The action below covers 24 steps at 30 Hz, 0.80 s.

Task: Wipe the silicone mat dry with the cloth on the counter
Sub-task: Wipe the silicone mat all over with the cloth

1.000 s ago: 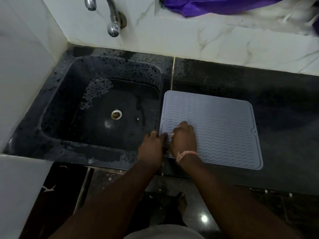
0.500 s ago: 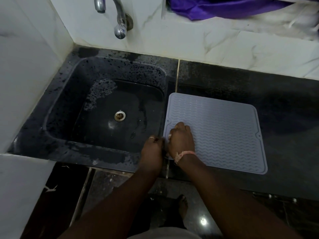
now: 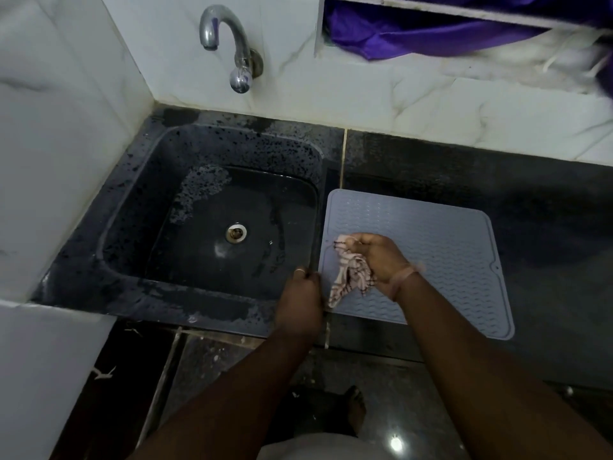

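Note:
A grey ribbed silicone mat (image 3: 441, 247) lies flat on the dark counter, right of the sink. My right hand (image 3: 381, 257) grips a bunched pink checked cloth (image 3: 351, 277) over the mat's left part; the cloth hangs down onto the mat near its front left corner. My left hand (image 3: 300, 300) sits at the mat's left edge, fingers curled at the edge between sink and mat. Whether it pinches the mat edge is hard to tell.
A black sink (image 3: 212, 220) with a drain and wet patches lies to the left. A chrome tap (image 3: 232, 51) juts from the white tiled wall. Purple fabric (image 3: 414, 31) sits in a wall niche. Dark counter (image 3: 547, 227) runs right of the mat.
My right hand has lifted off the mat's left edge and turned, so the cloth now shows bunched in its grip. The left hand stays at the mat's edge. The view has tilted upward.

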{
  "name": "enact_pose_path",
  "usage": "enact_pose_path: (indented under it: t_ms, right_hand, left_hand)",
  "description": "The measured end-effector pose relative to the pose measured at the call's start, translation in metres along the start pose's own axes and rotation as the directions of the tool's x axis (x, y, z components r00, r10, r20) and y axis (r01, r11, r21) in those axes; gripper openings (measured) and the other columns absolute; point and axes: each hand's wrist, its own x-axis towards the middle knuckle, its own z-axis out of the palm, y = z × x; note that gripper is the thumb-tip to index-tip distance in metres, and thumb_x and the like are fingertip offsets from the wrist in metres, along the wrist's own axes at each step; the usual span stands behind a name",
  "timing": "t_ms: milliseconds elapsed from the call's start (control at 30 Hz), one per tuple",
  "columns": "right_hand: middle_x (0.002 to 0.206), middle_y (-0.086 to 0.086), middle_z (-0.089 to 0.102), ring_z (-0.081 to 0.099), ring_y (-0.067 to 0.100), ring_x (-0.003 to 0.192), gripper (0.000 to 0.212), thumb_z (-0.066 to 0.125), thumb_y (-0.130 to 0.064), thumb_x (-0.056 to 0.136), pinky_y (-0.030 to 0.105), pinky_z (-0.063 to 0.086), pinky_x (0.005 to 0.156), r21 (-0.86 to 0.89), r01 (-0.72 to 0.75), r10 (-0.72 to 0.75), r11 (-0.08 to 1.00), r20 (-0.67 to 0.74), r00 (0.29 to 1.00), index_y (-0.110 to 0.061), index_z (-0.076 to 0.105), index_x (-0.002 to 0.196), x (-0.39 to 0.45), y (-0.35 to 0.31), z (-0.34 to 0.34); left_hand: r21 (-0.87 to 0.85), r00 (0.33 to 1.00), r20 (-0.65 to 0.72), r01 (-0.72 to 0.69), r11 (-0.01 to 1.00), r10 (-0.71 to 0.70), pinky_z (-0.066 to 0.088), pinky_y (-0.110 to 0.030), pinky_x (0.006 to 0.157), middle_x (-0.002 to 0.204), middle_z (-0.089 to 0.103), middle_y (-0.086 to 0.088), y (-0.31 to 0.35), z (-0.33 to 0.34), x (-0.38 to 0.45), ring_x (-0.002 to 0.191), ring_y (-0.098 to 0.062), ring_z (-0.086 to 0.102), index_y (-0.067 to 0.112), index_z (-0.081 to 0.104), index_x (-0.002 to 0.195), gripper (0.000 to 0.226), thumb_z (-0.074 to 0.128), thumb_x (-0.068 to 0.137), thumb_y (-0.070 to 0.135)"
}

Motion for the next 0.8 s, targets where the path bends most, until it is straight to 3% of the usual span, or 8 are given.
enact_pose_path:
  t_ms: [67,133,200,267,400,500,633,800]
  right_hand:
    - [0.098,0.016,0.073,0.067,0.031,0.095,0.018,0.059,-0.012,0.094,0.043,0.058,0.091,0.301,-0.053,0.058,0.952,-0.009,0.998,-0.006,0.077,0.092,-0.012,0.004,-0.023]
    - [0.09,0.012,0.073,0.065,0.026,0.089,0.026,0.059,-0.023,0.09,0.035,0.061,0.079,0.583,-0.107,0.093,0.805,0.053,0.994,-0.007,0.079,0.087,-0.026,0.01,-0.051]
    - [0.098,0.012,0.072,0.066,0.025,0.094,0.041,0.053,-0.039,0.096,0.037,0.058,0.087,0.739,-0.123,0.072,0.662,0.102,0.992,-0.007,0.077,0.096,-0.039,0.02,-0.079]
    - [0.106,0.01,0.073,0.07,0.024,0.099,0.057,0.044,-0.055,0.099,0.038,0.057,0.092,0.772,-0.115,0.033,0.625,0.121,0.992,-0.009,0.078,0.102,-0.051,0.028,-0.104]
    - [0.089,0.008,0.074,0.072,0.023,0.08,0.029,0.06,-0.033,0.094,0.034,0.059,0.069,0.603,-0.058,0.072,0.796,0.001,0.997,-0.012,0.078,0.087,-0.065,0.036,-0.133]
    - [0.084,0.013,0.07,0.067,0.027,0.077,0.008,0.063,-0.014,0.092,0.035,0.055,0.07,0.415,-0.025,0.119,0.909,-0.202,0.972,-0.009,0.069,0.091,-0.065,0.046,-0.159]
    - [0.08,0.013,0.065,0.062,0.026,0.072,0.002,0.062,-0.006,0.091,0.033,0.052,0.074,0.296,0.017,0.107,0.955,-0.398,0.911,-0.006,0.064,0.09,-0.07,0.053,-0.186]
    - [0.073,-0.003,0.065,0.056,0.006,0.065,0.002,0.071,-0.012,0.086,0.008,0.044,0.049,-0.118,-0.016,-0.06,0.993,-0.609,0.791,-0.014,0.07,0.087,-0.08,0.055,-0.219]
  left_hand:
    - [0.033,0.999,0.042,0.028,0.999,-0.03,0.049,-0.037,0.1,0.132,0.048,-0.01,0.005,-0.003,0.001,0.113,-0.026,0.055,0.013,0.059,0.124,0.033,0.051,0.094,0.005]
    - [0.036,0.996,0.059,0.063,0.997,-0.065,0.051,-0.039,0.099,0.133,0.046,-0.012,0.012,-0.005,0.002,0.113,-0.028,0.055,0.011,0.058,0.126,0.034,0.051,0.094,0.003]
    - [0.086,0.995,0.069,0.069,0.994,-0.075,0.051,-0.041,0.097,0.134,0.043,-0.012,0.019,-0.004,-0.001,0.114,-0.029,0.054,0.011,0.055,0.128,0.034,0.05,0.094,0.004]
    - [0.159,0.997,0.056,0.047,0.986,-0.056,0.049,-0.043,0.099,0.14,0.039,-0.01,0.027,-0.001,-0.004,0.12,-0.029,0.048,0.013,0.049,0.135,0.042,0.05,0.094,0.008]
    - [0.237,0.998,0.05,-0.059,0.97,0.049,0.037,-0.04,0.11,0.151,0.034,-0.005,0.038,0.015,-0.002,0.13,-0.027,0.039,0.018,0.038,0.148,0.063,0.053,0.087,0.015]
    - [0.231,0.989,0.094,-0.133,0.964,0.114,0.034,-0.037,0.112,0.153,0.036,-0.007,0.048,0.029,0.003,0.132,-0.027,0.04,0.015,0.039,0.151,0.061,0.046,0.09,0.013]
    - [0.227,0.979,0.119,-0.191,0.955,0.167,0.04,-0.04,0.106,0.152,0.041,-0.003,0.06,0.041,0.002,0.129,-0.026,0.044,0.02,0.042,0.149,0.054,0.046,0.095,0.022]
    - [0.281,0.98,0.12,-0.189,0.941,0.161,0.044,-0.042,0.1,0.149,0.045,-0.004,0.066,0.044,0.003,0.125,-0.028,0.047,0.022,0.048,0.144,0.05,0.05,0.095,0.029]
